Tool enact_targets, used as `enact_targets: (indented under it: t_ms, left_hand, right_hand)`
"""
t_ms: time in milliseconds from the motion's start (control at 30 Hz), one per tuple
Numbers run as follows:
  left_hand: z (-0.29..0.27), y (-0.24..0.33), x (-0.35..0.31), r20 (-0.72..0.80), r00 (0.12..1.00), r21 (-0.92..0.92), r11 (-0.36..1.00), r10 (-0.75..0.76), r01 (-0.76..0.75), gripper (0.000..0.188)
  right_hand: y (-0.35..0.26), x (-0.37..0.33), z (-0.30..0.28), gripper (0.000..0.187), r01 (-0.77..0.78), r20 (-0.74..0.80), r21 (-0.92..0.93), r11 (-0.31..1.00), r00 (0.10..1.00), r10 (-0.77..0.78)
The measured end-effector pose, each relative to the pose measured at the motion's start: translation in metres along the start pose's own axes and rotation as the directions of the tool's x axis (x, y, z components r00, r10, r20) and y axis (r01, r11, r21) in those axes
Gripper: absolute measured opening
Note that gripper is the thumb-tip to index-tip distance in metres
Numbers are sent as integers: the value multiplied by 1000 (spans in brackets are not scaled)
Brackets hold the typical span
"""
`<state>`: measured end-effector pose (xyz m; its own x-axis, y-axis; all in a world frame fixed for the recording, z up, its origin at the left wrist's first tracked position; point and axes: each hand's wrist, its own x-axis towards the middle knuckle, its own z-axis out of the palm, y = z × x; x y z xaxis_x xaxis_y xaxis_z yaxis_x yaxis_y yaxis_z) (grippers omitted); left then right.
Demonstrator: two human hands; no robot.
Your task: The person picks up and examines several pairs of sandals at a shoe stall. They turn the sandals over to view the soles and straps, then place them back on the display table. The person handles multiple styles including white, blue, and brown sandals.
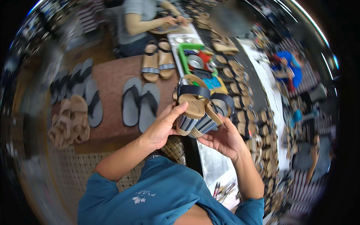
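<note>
Close in front of my chest I hold a pair of tan sandals [194, 108] with navy ankle straps and blue-and-white striped bands. My left hand [162, 126] is closed on the left side of the pair, its thumb lying on one insole. From the right, my right hand [226, 139] grips the other sandal's side, its fingers partly underneath. The two sandals sit side by side and touch, striped ends toward me. Just beyond them is a green tray [182, 56] with a tape roll, a red item and other small things.
On the brown-covered table [112, 71] to the left are grey flip-flops [131, 107], strappy tan sandals [78, 116] and a striped-band pair [150, 67]. Many sandals line the dark belt [258, 84] at right. Pliers-like tools [223, 191] lie nearby. A co-worker [138, 22] handles footwear ahead.
</note>
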<state>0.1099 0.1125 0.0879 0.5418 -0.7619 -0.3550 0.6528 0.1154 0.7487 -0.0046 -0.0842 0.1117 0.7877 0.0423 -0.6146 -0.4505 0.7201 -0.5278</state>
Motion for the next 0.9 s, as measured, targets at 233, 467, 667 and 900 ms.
enact_targets:
  t_ms: [233, 467, 667, 900]
  left_hand:
    - [-101, -26, -28, -460, 849, -101, 936, 258, -338, 64]
    - [-247, -13, 9, -665, 673, -107, 852, 322, -513, 56]
    - [-360, -17, 32, -858, 434, 64, 894, 276, -443, 68]
    - [-194, -146, -14, -794, 572, 141, 978, 205, -156, 37]
  right_hand:
    - [9, 106, 80, 51, -127, 103, -393, 911, 978, 180]
    - [40, 299, 149, 55, -82, 200, -679, 729, 936, 291]
    - [108, 386, 166, 51, 271, 408, -728, 630, 910, 80]
    - [153, 173, 30, 58, 241, 449, -799, 550, 848, 280]
